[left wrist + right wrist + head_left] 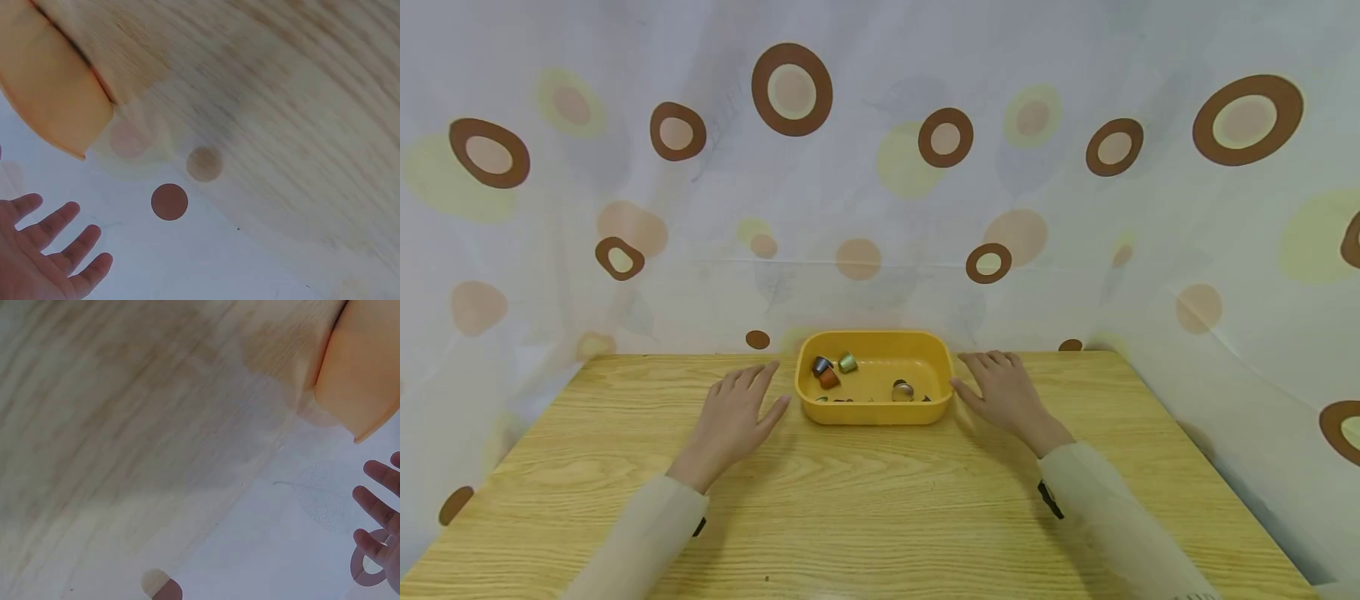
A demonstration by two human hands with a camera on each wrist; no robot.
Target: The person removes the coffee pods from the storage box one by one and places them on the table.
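Observation:
A yellow rectangular tub (872, 413) stands at the far edge of the wooden table. Inside lie several small capsules: a dark one (821, 366), an orange-brown one (828, 379) and a green one (847, 362) at the left, and a pale gold one (902, 391) at the right. My left hand (735, 419) is held just left of the tub, fingers apart and holding nothing. On the other side, my right hand (1004, 393) has its fingers extended, the thumb tip right at the tub's right wall. Its palm side faces the tub (356, 369) in the right wrist view.
The light wooden table (880, 508) runs back to a pale cloth backdrop (850, 192) with brown rings and dots. That cloth also rises along the left and right sides. Black bands (1050, 499) show at the sleeve cuffs.

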